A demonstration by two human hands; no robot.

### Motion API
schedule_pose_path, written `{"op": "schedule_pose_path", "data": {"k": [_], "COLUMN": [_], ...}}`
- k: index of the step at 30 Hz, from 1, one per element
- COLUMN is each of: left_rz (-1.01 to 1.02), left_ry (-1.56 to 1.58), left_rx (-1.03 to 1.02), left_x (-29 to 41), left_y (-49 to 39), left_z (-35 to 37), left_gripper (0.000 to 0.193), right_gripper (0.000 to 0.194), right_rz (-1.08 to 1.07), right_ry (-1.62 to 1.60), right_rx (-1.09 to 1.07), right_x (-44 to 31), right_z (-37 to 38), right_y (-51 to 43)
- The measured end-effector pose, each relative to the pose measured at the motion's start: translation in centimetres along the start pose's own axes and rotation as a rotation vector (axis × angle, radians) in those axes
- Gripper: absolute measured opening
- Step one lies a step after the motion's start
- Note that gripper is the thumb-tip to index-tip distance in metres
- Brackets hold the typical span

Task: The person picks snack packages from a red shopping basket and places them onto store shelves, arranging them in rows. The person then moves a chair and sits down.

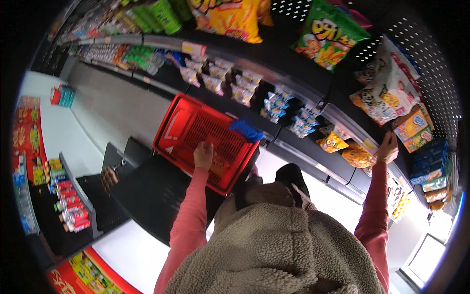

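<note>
My left hand (204, 156) is over the red plastic shopping basket (180, 96), its fingers curled. Whether it grips part of the basket is hidden by the hand itself. At the basket's far right corner is a crumpled blue thing (245, 131), too blurred to name. My right hand (388, 148) reaches out to the right, at the front edge of a black shelf (361, 125). Its fingers are drawn together, with nothing visible in them. Close by are small colourful snack boxes (411, 125) and a white snack bag (387, 92).
Yellow (229, 18) and green (328, 35) snack bags stand on the upper shelf. Small blue packets (275, 104) and orange bags (358, 155) fill the lower one. At left are a black panel (150, 194) and a rack of red-labelled bottles (73, 209).
</note>
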State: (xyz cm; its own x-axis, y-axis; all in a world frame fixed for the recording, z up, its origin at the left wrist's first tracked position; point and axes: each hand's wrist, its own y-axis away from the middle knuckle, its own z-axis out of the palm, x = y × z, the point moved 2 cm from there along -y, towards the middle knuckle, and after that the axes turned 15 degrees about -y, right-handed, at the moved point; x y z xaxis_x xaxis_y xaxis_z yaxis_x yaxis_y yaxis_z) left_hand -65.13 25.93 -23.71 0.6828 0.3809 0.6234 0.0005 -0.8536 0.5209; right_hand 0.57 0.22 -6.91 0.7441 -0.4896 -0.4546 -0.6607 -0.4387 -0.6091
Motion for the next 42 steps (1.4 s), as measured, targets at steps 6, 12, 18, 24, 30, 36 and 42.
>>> {"op": "schedule_pose_path", "data": {"k": [6, 12, 18, 24, 30, 36, 42], "left_rz": [0.867, 1.519, 1.718, 1.651, 1.796, 1.427, 0.925], "left_ry": [0.112, -0.157, -0.567, -0.862, -0.701, -0.323, -0.231], "left_rx": [0.066, 0.391, 0.561, 0.606, 0.443, 0.400, 0.434], "left_x": [24.4, 43.7, 53.7, 55.9, 52.7, 43.3, 28.7], "left_y": [1.9, 7.7, 7.8, 6.4, 9.6, 13.2, 13.9], "left_z": [-1.4, -2.1, 0.6, 1.2, -2.7, -11.2, -15.7], "left_gripper": [0.018, 0.027, 0.036, 0.031, 0.014, 0.013, 0.014], "right_gripper": [0.027, 0.030, 0.031, 0.033, 0.031, 0.030, 0.033], "right_rz": [0.123, 0.074, 0.042, -0.001, 0.028, 0.055, 0.035], "right_ry": [-0.003, -0.030, -0.037, -0.039, -0.047, -0.091, -0.018], "right_rx": [-0.031, -0.009, -0.006, 0.009, -0.014, 0.035, 0.005], "right_x": [-2.6, -4.3, -5.1, -5.8, -5.0, -3.7, -2.1], "right_z": [-0.5, -0.9, -1.2, -1.5, -1.3, -0.6, -0.1], "right_y": [0.3, 0.3, 0.3, 0.2, 0.2, 0.4, 0.2]}}
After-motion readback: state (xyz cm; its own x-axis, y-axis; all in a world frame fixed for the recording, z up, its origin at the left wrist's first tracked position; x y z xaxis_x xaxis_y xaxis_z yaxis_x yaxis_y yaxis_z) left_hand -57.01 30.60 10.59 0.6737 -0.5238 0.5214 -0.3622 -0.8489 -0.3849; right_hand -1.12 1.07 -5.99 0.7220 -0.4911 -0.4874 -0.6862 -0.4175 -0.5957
